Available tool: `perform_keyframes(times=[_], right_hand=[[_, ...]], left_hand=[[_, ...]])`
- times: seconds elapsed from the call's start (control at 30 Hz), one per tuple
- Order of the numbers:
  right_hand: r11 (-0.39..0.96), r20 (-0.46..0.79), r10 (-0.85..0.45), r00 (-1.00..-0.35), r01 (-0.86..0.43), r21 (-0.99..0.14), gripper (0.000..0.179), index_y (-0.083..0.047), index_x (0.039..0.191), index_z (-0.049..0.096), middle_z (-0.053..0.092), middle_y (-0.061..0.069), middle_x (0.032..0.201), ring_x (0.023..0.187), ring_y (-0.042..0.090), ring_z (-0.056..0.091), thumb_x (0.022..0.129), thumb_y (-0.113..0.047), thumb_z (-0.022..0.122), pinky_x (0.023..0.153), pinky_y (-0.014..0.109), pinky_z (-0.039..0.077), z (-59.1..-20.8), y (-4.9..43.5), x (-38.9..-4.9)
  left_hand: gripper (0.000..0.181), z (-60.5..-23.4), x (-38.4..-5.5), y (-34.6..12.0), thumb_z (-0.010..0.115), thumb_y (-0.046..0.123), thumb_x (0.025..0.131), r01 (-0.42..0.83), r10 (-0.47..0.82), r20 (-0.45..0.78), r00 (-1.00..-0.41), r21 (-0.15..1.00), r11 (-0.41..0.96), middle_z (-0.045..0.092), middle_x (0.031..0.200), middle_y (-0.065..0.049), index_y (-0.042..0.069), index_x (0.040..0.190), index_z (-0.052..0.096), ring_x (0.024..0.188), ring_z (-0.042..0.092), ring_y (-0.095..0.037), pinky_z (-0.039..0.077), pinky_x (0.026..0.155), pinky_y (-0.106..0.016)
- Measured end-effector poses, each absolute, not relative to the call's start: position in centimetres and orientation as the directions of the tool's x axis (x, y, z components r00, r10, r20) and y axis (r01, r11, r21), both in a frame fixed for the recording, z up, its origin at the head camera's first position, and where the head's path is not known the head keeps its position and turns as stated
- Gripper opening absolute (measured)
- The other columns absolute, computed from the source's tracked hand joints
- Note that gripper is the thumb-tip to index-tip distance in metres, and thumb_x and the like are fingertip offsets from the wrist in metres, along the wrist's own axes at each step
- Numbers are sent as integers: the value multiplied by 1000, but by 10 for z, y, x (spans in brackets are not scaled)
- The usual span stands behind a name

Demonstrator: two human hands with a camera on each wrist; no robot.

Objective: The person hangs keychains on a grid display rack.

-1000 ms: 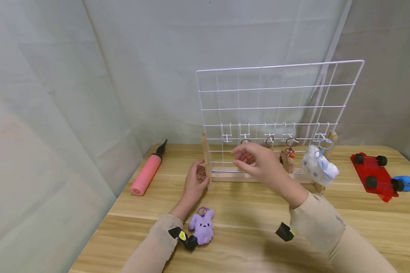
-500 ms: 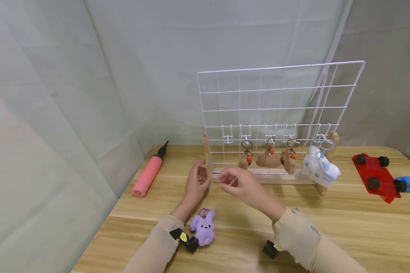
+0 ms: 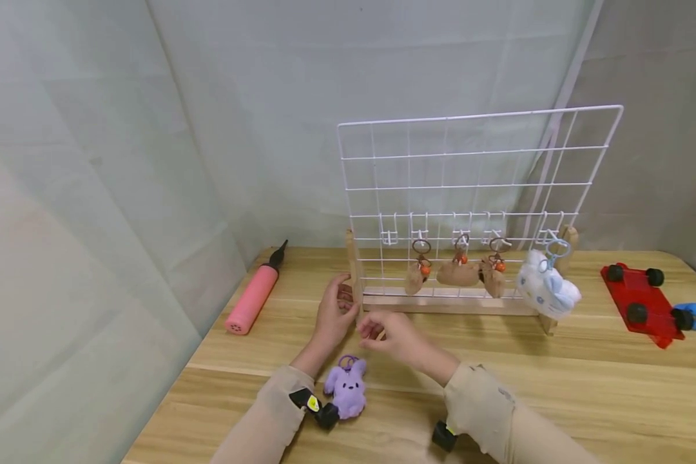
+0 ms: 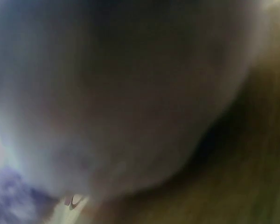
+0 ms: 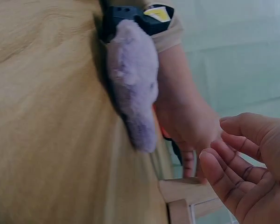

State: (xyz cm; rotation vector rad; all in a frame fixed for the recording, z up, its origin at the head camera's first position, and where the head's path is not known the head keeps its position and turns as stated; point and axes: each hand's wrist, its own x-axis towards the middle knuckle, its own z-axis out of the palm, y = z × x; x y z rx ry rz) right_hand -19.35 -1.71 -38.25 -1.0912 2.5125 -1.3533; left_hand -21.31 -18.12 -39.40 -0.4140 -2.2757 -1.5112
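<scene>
My left hand [image 3: 333, 314] holds the left wooden post [image 3: 355, 274] of a white wire grid rack [image 3: 470, 187], thumb in front and fingers at its outer side. Just to its right my right hand [image 3: 391, 336] hovers over the table, fingers loosely bent and nothing between them. Below the hands a purple plush bunny keychain [image 3: 348, 390] lies on the table beside my left cuff, its purple ring [image 3: 348, 362] toward the rack. In the right wrist view the plush [image 5: 133, 79] sits near the left forearm. A dark blur fills most of the left wrist view, with a purple patch at lower left.
Three brown plush keychains [image 3: 458, 274] and a white-and-blue plush keychain [image 3: 545, 287] hang from the rack's hooks; the leftmost hook [image 3: 389, 237] holds nothing. A pink hand pump [image 3: 254, 299] lies left. A red car toy [image 3: 644, 299] with black wheels lies right.
My right hand has come down and left from in front of the hanging brown keychains, toward the purple bunny. The left hand has stayed at the post.
</scene>
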Motion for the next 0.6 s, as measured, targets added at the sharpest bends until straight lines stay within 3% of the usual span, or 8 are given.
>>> perform_keyframes(times=[0.13, 0.37, 0.6], right_hand=[[349, 253, -635, -730, -563, -749, 15, 3, 95, 65, 68, 7, 82, 74, 6, 59, 82, -2, 69, 67, 15, 52, -391, -23, -194], [363, 242, -651, -720, -575, -734, 16, 2, 93, 65, 68, 7, 81, 72, 7, 60, 80, -5, 72, 66, 15, 51, -403, -32, -194], [430, 209, -649, -731, -579, -693, 13, -6, 86, 66, 69, 3, 80, 72, 6, 60, 79, -11, 75, 66, 17, 50, -412, -41, -194]], left_hand=[[54, -394, -213, -181, 60, -19, 78, 436, 37, 457, -889, 819, 372, 56, 104, -34, -14, 128, 41, 90, 59, -44, 57, 72, -28], [55, -395, -213, -179, 61, -18, 77, 449, 38, 474, -880, 804, 390, 56, 104, -34, -14, 128, 41, 89, 59, -44, 58, 74, -40], [56, -395, -214, -181, 61, -19, 77, 453, 42, 476, -879, 803, 388, 55, 104, -34, -15, 128, 41, 89, 59, -43, 58, 73, -35]])
